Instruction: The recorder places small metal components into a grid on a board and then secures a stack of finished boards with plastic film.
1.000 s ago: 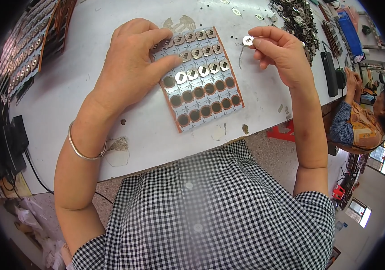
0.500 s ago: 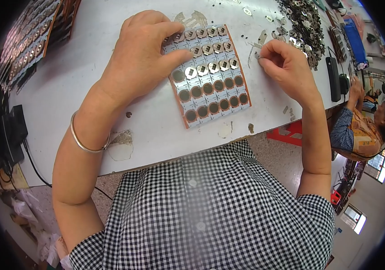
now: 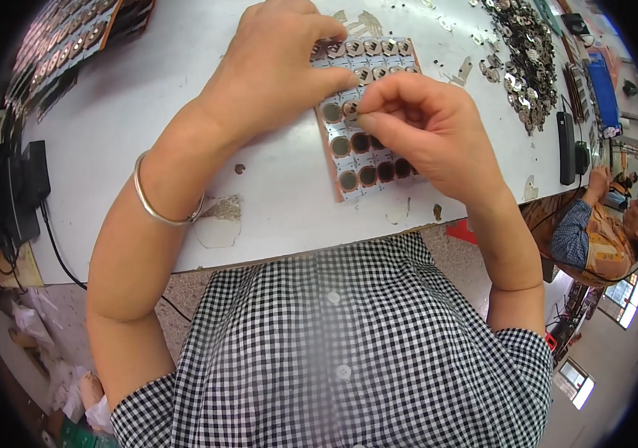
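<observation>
The patterned board (image 3: 354,162) lies on the white table (image 3: 274,209). Half open, the left hand (image 3: 281,67) is at its upper left edge. The right hand (image 3: 427,138) is over its middle, 2 fingertips close together; I cannot tell what they hold.

At your nine o'clock stands a black box (image 3: 37,175); at eight, perhaps crumpled white plastic (image 3: 29,322), unclear near the rim; at two, a blue object (image 3: 602,95); at your three, a co-worker (image 3: 604,250).
</observation>
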`<state>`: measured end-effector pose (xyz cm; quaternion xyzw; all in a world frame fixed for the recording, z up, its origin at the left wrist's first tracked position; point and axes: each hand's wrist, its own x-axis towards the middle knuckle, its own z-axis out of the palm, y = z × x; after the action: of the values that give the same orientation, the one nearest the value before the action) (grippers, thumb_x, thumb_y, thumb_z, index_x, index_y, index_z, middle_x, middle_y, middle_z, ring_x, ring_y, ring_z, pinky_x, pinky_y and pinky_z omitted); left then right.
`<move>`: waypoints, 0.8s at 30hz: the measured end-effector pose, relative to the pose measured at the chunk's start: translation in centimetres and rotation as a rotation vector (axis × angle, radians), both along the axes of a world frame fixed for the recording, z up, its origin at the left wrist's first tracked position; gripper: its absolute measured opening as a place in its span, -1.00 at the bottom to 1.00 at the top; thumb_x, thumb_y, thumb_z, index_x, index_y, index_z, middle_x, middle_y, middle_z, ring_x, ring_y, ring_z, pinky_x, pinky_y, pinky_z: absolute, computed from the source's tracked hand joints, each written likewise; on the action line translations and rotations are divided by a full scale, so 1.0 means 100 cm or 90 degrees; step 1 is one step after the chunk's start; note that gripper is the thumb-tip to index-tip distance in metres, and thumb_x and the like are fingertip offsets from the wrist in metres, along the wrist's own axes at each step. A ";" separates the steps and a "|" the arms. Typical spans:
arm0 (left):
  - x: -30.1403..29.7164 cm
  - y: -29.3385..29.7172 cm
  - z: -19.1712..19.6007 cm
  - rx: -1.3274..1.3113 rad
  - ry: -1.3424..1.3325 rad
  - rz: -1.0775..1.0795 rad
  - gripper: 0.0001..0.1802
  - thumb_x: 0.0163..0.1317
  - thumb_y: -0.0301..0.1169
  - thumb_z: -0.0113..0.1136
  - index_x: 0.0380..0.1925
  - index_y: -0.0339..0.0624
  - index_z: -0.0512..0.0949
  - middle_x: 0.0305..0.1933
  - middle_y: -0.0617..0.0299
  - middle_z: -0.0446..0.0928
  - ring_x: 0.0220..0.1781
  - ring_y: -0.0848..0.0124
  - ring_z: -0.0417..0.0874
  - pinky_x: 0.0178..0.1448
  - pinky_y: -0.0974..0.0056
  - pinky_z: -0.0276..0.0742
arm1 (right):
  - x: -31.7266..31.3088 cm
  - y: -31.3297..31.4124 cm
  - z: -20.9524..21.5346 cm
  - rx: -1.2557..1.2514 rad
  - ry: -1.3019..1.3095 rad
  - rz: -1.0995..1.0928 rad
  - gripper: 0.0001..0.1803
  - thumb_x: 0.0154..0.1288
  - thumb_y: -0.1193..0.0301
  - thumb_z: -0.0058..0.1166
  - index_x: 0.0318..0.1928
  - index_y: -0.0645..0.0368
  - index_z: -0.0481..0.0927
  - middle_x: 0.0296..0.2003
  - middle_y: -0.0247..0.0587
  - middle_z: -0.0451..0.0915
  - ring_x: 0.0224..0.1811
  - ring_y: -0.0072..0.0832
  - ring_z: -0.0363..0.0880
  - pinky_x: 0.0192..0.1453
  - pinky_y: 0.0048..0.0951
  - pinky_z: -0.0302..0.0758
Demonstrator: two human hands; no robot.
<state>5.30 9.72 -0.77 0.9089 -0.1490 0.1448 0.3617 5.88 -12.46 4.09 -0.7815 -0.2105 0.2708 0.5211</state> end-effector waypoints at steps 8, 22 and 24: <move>-0.003 -0.002 0.010 -0.017 -0.055 0.009 -0.65 -0.08 -0.29 0.49 -0.29 -0.26 0.74 -0.28 -0.08 0.62 -0.08 -0.05 0.62 0.07 0.00 0.52 | -0.007 0.023 -0.003 -0.098 -0.123 0.026 -0.93 0.37 0.58 0.18 -0.18 0.28 0.68 -0.43 -0.56 0.58 -0.48 -0.88 0.43 -0.42 -0.71 0.37; 0.002 0.002 0.012 -0.028 -0.027 -0.010 -0.72 -0.07 -0.31 0.48 -0.38 -0.26 0.73 -0.37 -0.08 0.61 -0.19 -0.04 0.61 -0.03 0.00 0.54 | -0.013 0.017 -0.033 -0.099 -0.543 0.027 -0.81 0.24 0.51 0.38 -0.12 0.24 0.75 -0.35 -0.25 0.63 -0.41 -0.52 0.61 -0.34 -0.50 0.53; 0.002 0.001 0.011 -0.039 -0.019 -0.006 -0.72 -0.07 -0.31 0.48 -0.38 -0.26 0.72 -0.37 -0.07 0.61 -0.18 -0.04 0.61 -0.02 0.00 0.53 | -0.018 0.018 -0.030 -0.098 -0.558 0.056 -0.78 0.22 0.50 0.40 -0.12 0.26 0.74 -0.35 -0.24 0.63 -0.40 -0.50 0.62 -0.35 -0.48 0.54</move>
<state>5.52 9.80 0.34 0.8943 -0.1544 0.1610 0.3878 4.12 -10.67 1.05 -0.8494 -0.4234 -0.0493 0.3111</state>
